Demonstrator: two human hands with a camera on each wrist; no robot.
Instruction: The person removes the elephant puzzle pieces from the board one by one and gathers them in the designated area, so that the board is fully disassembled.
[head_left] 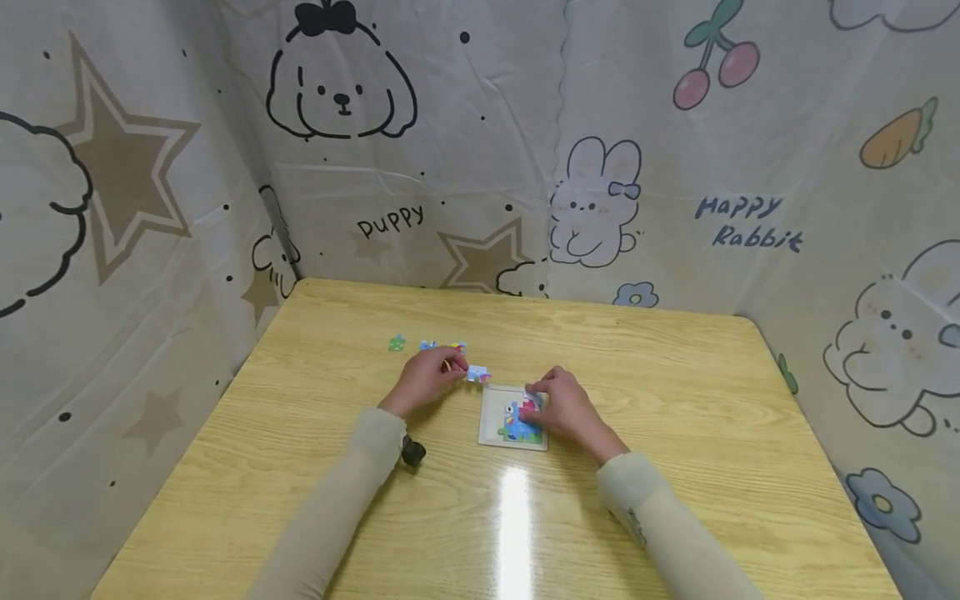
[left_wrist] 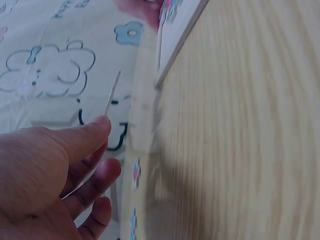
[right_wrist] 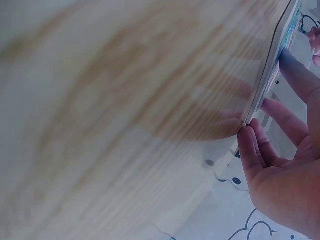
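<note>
My left hand [head_left: 427, 377] pinches a small jigsaw piece [head_left: 477, 374] between thumb and fingers, just beyond the upper left corner of a white puzzle tray [head_left: 491, 417]. Seen edge-on in the left wrist view, that piece [left_wrist: 113, 92] is a thin sliver above the thumb. Joined pieces with a blue picture [head_left: 517, 427] fill the tray's right and lower part. My right hand [head_left: 570, 408] holds the tray at its right side. In the right wrist view, some fingers [right_wrist: 252, 145] touch the tray's edge while another digit rests on the pieces.
Beyond my left hand lie a green jigsaw piece [head_left: 397, 342] and other loose pieces [head_left: 428, 344], partly hidden by the hand. The wooden table [head_left: 675, 392] meets a printed curtain [head_left: 480, 150] behind and at the sides. A black object [head_left: 412, 451] is at my left wrist.
</note>
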